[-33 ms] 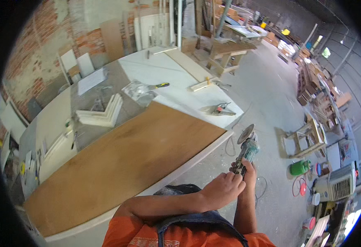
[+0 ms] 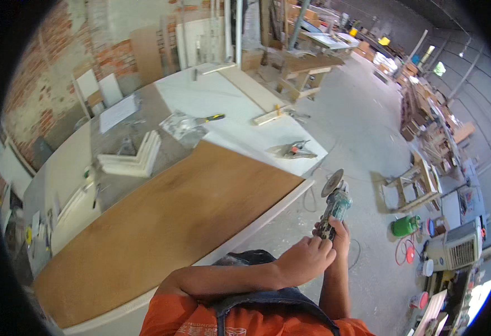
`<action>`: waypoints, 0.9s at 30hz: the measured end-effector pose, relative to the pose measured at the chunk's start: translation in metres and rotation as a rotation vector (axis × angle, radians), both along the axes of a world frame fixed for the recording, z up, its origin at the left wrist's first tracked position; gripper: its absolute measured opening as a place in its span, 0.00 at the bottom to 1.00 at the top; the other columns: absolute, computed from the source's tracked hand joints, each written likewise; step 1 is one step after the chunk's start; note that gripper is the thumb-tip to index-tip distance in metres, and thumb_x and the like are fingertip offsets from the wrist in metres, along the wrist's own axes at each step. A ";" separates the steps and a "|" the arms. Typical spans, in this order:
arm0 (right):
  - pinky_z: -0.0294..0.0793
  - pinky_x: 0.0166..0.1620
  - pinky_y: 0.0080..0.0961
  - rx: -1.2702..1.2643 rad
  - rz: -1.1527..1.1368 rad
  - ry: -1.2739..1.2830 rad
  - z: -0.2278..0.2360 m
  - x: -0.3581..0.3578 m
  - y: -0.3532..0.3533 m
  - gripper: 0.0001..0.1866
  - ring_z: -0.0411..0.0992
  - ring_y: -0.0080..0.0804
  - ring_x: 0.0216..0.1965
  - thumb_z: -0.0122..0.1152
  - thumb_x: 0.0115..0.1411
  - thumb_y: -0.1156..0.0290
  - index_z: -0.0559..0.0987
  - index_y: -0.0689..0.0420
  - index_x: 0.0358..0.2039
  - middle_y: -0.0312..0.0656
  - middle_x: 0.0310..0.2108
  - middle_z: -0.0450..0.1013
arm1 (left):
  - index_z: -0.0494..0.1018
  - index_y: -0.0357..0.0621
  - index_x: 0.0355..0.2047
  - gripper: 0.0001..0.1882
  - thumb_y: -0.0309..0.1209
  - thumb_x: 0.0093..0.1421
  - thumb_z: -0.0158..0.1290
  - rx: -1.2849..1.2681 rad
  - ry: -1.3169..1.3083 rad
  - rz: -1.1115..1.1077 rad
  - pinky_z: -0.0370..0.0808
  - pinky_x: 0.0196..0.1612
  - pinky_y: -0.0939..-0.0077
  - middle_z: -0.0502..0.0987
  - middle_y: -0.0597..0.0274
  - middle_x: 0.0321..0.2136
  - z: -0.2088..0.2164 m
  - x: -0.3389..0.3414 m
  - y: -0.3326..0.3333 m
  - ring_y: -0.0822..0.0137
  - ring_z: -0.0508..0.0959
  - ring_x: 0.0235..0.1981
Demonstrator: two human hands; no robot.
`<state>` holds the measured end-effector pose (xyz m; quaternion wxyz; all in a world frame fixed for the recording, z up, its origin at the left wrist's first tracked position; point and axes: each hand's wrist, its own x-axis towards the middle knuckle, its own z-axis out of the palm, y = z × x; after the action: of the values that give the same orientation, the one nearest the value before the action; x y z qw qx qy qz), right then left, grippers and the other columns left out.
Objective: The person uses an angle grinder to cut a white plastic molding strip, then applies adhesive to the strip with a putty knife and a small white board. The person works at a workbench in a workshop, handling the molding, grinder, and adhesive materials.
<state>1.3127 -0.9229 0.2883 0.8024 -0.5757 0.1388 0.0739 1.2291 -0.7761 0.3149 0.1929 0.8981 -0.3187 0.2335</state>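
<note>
A green angle grinder [image 2: 339,205] with a round disc at its far end is held up in front of me, over the floor just right of the workbench. My right hand [image 2: 341,238] wraps round its body, the thumb lying along the casing. My left hand [image 2: 304,259] reaches across from the left, its fingers curled against the grinder's rear end; what the fingertips press on is hidden. The nearest thing on the bench is a long brown wooden panel [image 2: 184,207] with a curved far edge and a pale strip along its near side.
On the bench lie stacked white corner mouldings [image 2: 136,157], a yellow-black handled tool [image 2: 214,117], a plastic bag [image 2: 185,127] and a clamp-like tool [image 2: 297,149]. To the right stand a wooden frame [image 2: 413,185], a green tank [image 2: 405,225] and an air cooler [image 2: 459,249]. A cable lies on the floor.
The view has shifted slightly, so the bench and panel sit a little further left. Both hands keep their hold on the angle grinder.
</note>
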 end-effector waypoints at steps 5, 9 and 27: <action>0.77 0.29 0.35 0.047 0.145 0.052 0.020 0.068 -0.039 0.26 0.76 0.40 0.25 0.59 0.56 0.59 0.74 0.66 0.48 0.51 0.29 0.76 | 0.70 0.44 0.30 0.12 0.38 0.58 0.58 -0.276 0.006 -0.195 0.75 0.34 0.68 0.70 0.59 0.30 0.011 0.074 -0.019 0.61 0.75 0.31; 0.77 0.23 0.30 0.452 0.402 -0.009 0.026 0.159 -0.063 0.45 0.76 0.39 0.23 0.60 0.51 0.50 0.64 0.65 0.64 0.46 0.38 0.76 | 0.71 0.43 0.30 0.13 0.37 0.58 0.61 -0.466 0.136 -0.254 0.75 0.36 0.60 0.70 0.55 0.31 0.000 0.139 0.017 0.54 0.75 0.33; 0.80 0.32 0.29 -0.887 1.716 0.159 -0.088 0.652 0.109 0.38 0.78 0.32 0.27 0.72 0.45 0.75 0.69 0.62 0.59 0.48 0.35 0.78 | 0.75 0.39 0.45 0.17 0.36 0.60 0.57 -0.564 1.106 2.316 0.75 0.50 0.54 0.78 0.48 0.43 -0.151 -0.102 -0.009 0.48 0.78 0.46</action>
<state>1.9648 -0.8140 0.2000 0.1738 -0.7249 -0.2593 0.6141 1.1268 -0.7853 0.1635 0.1662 0.5549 0.8116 -0.0757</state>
